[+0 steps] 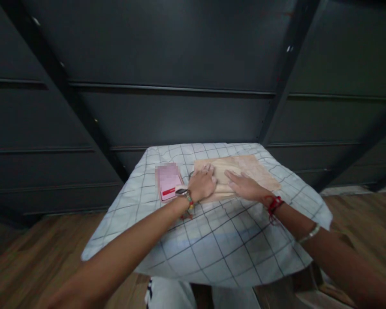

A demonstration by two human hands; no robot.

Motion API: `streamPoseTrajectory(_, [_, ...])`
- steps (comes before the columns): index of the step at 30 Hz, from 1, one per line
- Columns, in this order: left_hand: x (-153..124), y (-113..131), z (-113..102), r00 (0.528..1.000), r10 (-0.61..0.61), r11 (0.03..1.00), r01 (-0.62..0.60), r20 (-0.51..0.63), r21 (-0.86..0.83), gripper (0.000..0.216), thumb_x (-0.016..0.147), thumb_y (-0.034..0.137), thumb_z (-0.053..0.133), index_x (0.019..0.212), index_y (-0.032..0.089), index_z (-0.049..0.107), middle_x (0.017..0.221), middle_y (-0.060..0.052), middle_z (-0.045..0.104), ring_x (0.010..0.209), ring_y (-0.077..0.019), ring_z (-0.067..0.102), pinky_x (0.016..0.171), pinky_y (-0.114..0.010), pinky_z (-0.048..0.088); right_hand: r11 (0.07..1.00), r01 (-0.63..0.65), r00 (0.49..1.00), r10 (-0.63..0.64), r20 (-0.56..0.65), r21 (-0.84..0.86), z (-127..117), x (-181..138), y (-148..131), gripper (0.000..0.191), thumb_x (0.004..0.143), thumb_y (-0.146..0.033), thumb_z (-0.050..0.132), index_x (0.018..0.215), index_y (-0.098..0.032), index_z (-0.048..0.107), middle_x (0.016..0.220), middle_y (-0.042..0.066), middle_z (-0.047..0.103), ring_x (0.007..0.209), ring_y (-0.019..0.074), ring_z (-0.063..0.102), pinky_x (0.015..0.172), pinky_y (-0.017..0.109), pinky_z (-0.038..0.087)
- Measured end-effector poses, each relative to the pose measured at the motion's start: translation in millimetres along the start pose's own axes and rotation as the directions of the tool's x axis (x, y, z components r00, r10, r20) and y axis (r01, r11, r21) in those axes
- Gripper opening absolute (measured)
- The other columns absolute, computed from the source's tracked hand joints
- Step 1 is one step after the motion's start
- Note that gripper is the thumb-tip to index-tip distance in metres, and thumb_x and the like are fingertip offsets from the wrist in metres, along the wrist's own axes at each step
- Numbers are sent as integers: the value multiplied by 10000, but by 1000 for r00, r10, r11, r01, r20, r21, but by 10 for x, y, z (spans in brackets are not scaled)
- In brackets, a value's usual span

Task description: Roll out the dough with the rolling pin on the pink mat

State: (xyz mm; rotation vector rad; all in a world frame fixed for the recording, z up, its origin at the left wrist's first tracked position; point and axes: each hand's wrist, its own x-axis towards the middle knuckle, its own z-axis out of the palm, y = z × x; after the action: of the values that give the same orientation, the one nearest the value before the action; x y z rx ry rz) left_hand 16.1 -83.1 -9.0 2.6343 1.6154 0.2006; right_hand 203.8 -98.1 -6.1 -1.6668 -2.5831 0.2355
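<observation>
Left: pink flat item (170, 175), red label, on the check-clothed worktop (212, 244). Next, left hand (202, 184) palm-down, loosely open, hiding part of a pale beige piece (221, 172). Piece: thin, creased near its lower edge, lying mid-worktop on a mottled tan sheet (265, 174). Right hand (244, 186) unclenched, fingers extended, covers its right portion. Sheet extends rightward beyond.

White, dark-checked tablecloth (193, 253): pink flat item (169, 180) left of tan sheet (260, 172).
</observation>
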Motion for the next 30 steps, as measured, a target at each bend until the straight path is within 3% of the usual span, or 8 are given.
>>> streamPoseTrajectory(2, [-1, 32, -10, 997, -67, 998, 67, 33, -5, 553, 934, 294, 186, 1422, 48, 264, 1485, -151, 247, 1373, -246, 210, 1103, -441, 175, 998, -59, 998, 59, -15, 15, 9, -2, 21, 600, 934, -360, 186, 1445, -53, 250, 1471, 146, 286, 1358, 231, 268, 1113, 441, 185])
streamPoseTrajectory(7, [-71, 82, 3, 999, 53, 999, -53, 3, -5, 543, 938, 310, 194, 1422, 77, 274, 1484, -135, 259, 1364, -230, 240, 1113, -397, 162, 995, 68, 990, -77, -117, -77, 65, -75, 41, 591, 925, -330, 210, 1444, -49, 247, 1461, 153, 308, 1374, 218, 226, 1127, 465, 97])
streamPoseTrajectory(11, [64, 30, -43, 1000, -3, 999, 4, 17, -34, 513, 932, 276, 201, 1399, 91, 307, 1479, -129, 275, 1362, -218, 249, 1085, -402, 232, 999, -2, 994, -3, -110, -43, 58, 10, 57, 595, 930, -374, 218, 1446, -81, 263, 1472, 137, 292, 1365, 244, 249, 1111, 473, 160])
streamPoseTrajectory(16, [96, -14, -92, 996, 15, 1000, -13, 93, -21, 524, 934, 271, 204, 1416, 79, 275, 1481, -134, 259, 1366, -225, 236, 1084, -422, 229, 999, -29, 995, 27, -91, -18, 58, -34, -17, 578, 919, -326, 242, 1448, -95, 266, 1467, 116, 313, 1355, 239, 275, 1102, 435, 209])
streamPoseTrajectory(20, [14, -25, -72, 988, 97, 995, -96, 122, -14, 518, 937, 293, 216, 1417, 111, 286, 1475, -114, 281, 1359, -210, 258, 1089, -401, 219, 999, -9, 997, 5, -80, -42, 84, -181, -111, 574, 925, -309, 213, 1445, -71, 261, 1450, 141, 338, 1362, 239, 257, 1112, 464, 152])
streamPoseTrajectory(24, [63, -54, -71, 992, 30, 999, -27, 124, -26, 509, 930, 265, 225, 1407, 103, 298, 1484, -125, 257, 1365, -227, 240, 1080, -408, 231, 995, -87, 988, 80, -132, -46, 70, -159, -142, 547, 919, -272, 236, 1438, -105, 289, 1439, 123, 367, 1366, 224, 249, 1114, 466, 137])
streamPoseTrajectory(28, [57, -61, -60, 991, 81, 996, -77, 107, -40, 493, 930, 295, 258, 1404, 169, 309, 1472, -82, 303, 1355, -216, 268, 1086, -390, 224, 998, 8, 995, -15, -103, -67, 57, -126, -140, 560, 927, -286, 189, 1432, -63, 285, 1440, 140, 359, 1360, 227, 263, 1113, 487, 137])
streamPoseTrajectory(30, [38, -59, -48, 992, 80, 996, -77, 95, -35, 485, 931, 275, 240, 1398, 170, 319, 1465, -86, 319, 1347, -225, 286, 1079, -400, 231, 998, -20, 996, 14, -86, -61, 53, -110, -133, 558, 924, -284, 193, 1423, -64, 307, 1447, 134, 347, 1359, 244, 264, 1103, 509, 156])
